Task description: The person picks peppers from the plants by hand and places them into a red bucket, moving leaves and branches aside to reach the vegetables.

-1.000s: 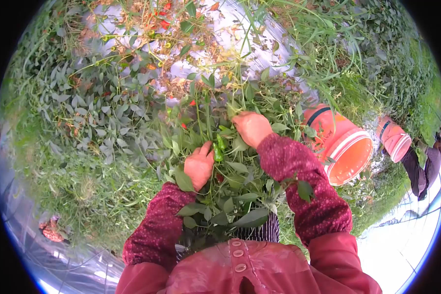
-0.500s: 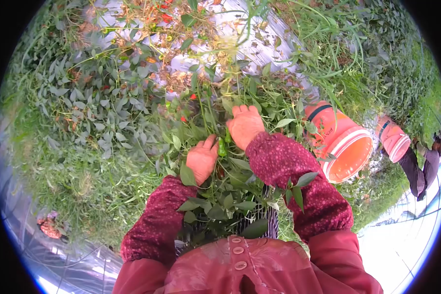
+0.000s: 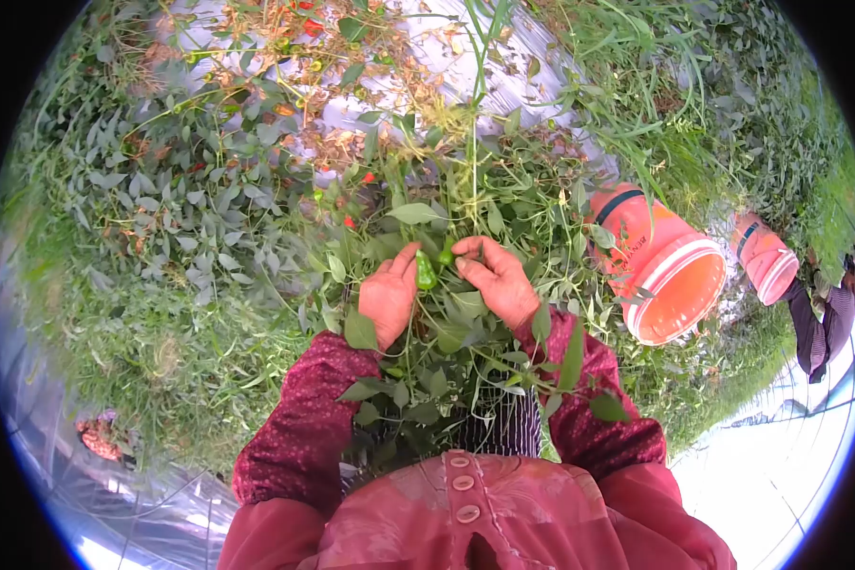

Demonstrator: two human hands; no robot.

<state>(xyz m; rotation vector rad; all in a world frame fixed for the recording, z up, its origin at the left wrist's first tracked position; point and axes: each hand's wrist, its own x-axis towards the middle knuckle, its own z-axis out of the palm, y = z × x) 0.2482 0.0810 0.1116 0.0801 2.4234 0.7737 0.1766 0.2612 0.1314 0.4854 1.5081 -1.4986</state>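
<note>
My left hand is among the leaves of a pepper plant, its fingers closed at the side of a green pepper. Just right of it, my right hand has thumb and forefinger pinched at a second, smaller green pepper. Both peppers are close together between the two hands, and leaves partly cover the stems. Leafy branches of the plant spread below the hands and over my lap.
An orange bucket lies tilted at the right, its mouth facing me. Beyond it are a second bucket and a person's dark-clothed legs. Pale plastic sheeting with dry leaves and red peppers covers the ground ahead.
My right hand has drawn back toward me and turned, its fingertips coming down to the small green pepper. My left hand has shifted slightly upward beside the other pepper.
</note>
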